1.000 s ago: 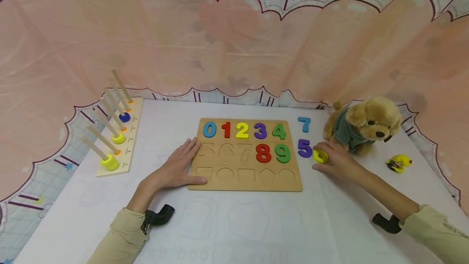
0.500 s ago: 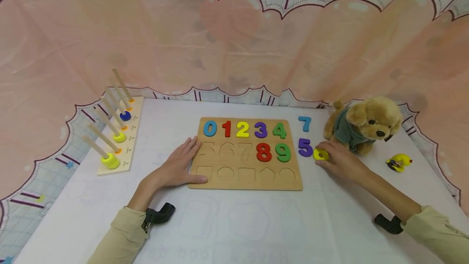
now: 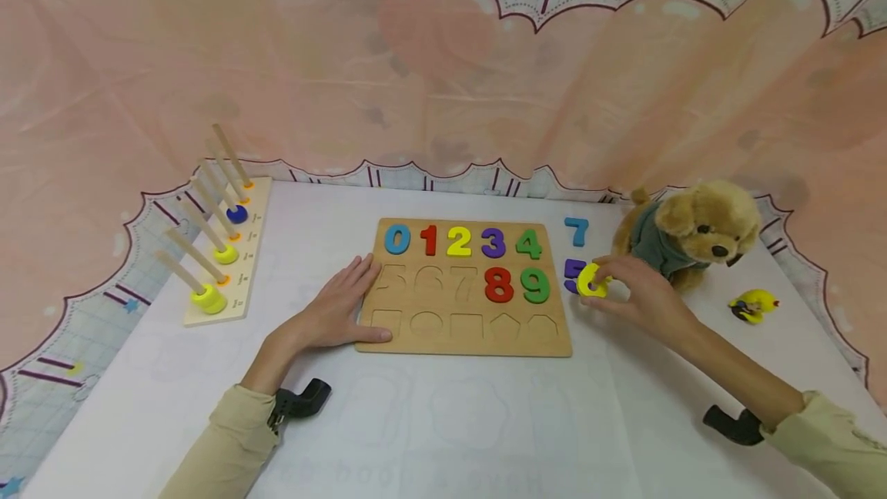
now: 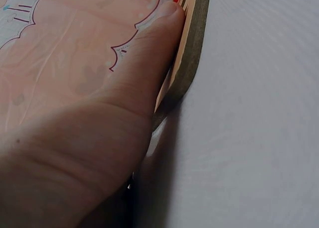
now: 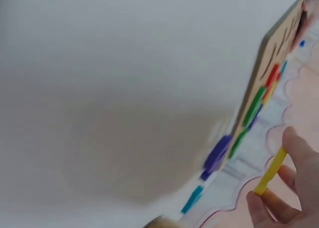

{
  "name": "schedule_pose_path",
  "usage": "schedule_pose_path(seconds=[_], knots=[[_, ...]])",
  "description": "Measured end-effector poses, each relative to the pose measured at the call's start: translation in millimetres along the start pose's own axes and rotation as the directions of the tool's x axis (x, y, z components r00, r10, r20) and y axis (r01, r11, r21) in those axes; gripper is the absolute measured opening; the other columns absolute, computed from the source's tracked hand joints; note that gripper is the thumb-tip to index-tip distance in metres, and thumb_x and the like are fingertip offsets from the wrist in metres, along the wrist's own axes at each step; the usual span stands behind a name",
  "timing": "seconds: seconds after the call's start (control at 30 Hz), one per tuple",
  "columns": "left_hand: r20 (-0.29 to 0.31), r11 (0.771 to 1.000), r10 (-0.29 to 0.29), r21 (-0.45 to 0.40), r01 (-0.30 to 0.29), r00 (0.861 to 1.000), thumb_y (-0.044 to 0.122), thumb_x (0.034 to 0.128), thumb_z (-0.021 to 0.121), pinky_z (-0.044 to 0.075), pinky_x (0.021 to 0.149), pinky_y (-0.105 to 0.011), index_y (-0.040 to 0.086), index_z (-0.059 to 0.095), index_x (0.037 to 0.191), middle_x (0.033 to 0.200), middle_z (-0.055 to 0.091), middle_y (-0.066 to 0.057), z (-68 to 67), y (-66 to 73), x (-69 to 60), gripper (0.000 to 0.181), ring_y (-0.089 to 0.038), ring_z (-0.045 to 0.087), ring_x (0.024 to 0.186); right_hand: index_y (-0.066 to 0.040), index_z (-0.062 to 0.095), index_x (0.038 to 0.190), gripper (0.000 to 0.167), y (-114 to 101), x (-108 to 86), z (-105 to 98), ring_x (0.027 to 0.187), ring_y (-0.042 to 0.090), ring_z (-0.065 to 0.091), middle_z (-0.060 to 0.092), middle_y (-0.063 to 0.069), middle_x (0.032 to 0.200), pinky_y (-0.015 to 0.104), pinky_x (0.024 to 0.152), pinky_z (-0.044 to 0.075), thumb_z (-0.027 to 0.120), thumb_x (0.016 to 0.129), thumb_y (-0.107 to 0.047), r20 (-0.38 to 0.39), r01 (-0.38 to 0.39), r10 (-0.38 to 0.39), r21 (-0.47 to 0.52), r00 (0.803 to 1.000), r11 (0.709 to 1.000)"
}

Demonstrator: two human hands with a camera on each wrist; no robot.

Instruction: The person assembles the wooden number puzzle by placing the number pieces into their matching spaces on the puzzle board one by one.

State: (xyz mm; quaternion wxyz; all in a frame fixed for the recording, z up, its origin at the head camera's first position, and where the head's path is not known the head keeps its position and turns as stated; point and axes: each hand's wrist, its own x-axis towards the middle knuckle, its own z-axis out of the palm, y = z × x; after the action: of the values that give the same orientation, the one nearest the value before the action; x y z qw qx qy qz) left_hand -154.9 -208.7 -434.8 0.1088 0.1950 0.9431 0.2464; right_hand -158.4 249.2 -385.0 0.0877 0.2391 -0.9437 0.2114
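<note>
"Resting on anything, that left hand [image 3: 329,309]?"

"Yes, outstretched, on the left edge of the number board [image 3: 464,346]."

"And the right hand [image 3: 647,300]?"

"Pinching the yellow 6 [image 3: 584,282], raised near the purple 5 [image 3: 574,267]; the blue 7 [image 3: 580,226] lies farther back."

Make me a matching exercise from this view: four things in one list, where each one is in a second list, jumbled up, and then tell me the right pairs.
Things
1. yellow number piece
2. red 8
3. blue 7
4. left hand

Places
A. on the white table, beyond the purple 5
B. at the left edge of the board
C. pinched in the right hand
D. on the board, beside the green 9

Right pairs: 1-C, 2-D, 3-A, 4-B
</note>
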Motion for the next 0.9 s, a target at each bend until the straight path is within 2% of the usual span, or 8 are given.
schedule_pose_path(seconds=[0.13,0.27,0.6,0.73,0.9], knots=[[0.002,1.0,-0.002,0.002,0.002,1.0,0.057,0.0758,0.074,0.007,0.121,-0.058,0.003,0.013,0.155,0.165,0.004,-0.016,0.4,0.1,0.5,0.113,-0.037,0.001,0.152,-0.015,0.07,0.086,0.014,-13.2,1.0,1.4,0.11,0.035,0.057,0.063,0.016,0.121,0.054,0.089,0.053,0.08,0.079,-0.022,0.051,0.004,-0.004,0.004,0.999,1.0],[-0.002,1.0,0.007,-0.001,-0.007,1.0,0.057,0.0759,0.074,0.008,0.121,-0.059,0.002,0.014,0.155,0.164,0.005,-0.018,-0.4,0.7,-0.1,0.113,-0.038,0.002,0.152,-0.012,0.074,0.09,0.015,-22.9,2.6,4.9,0.112,0.035,0.057,0.063,0.017,0.123,0.05,0.087,0.055,0.078,0.081,-0.022,0.068,0.03,-0.029,-0.014,0.997,0.999],[-0.002,1.0,0.006,-0.004,-0.006,1.0,0.057,0.0757,0.074,0.008,0.121,-0.059,0.002,0.013,0.155,0.164,0.004,-0.017,-2.0,1.4,-1.2,0.114,-0.038,0.001,0.152,-0.013,0.07,0.098,0.016,-51.4,16.5,15.9,0.121,0.034,0.051,0.056,0.017,0.133,0.049,0.095,0.053,0.072,0.087,-0.025,0.112,0.106,-0.105,-0.007,0.988,0.994],[0.001,1.0,0.003,-0.009,-0.003,1.0,0.057,0.0752,0.074,0.008,0.121,-0.059,0.002,0.012,0.155,0.164,0.003,-0.017,-1.9,0.2,-0.7,0.115,-0.037,0.001,0.152,-0.015,0.069,0.102,0.02,-71.8,27.2,22.0,0.125,0.033,0.05,0.052,0.016,0.138,0.048,0.095,0.053,0.069,0.09,-0.03,0.159,0.138,-0.137,0.004,0.978,0.99],[0.004,1.0,0.008,-0.007,-0.008,1.0,0.057,0.0752,0.074,0.008,0.121,-0.059,0.002,0.012,0.155,0.164,0.004,-0.017,-0.7,-0.3,-0.5,0.115,-0.038,0.001,0.152,-0.015,0.067,0.099,0.019,-94.7,43.2,37.8,0.124,0.031,0.052,0.054,0.015,0.137,0.044,0.094,0.054,0.069,0.089,-0.032,0.171,0.247,-0.247,0.021,0.954,0.969]])
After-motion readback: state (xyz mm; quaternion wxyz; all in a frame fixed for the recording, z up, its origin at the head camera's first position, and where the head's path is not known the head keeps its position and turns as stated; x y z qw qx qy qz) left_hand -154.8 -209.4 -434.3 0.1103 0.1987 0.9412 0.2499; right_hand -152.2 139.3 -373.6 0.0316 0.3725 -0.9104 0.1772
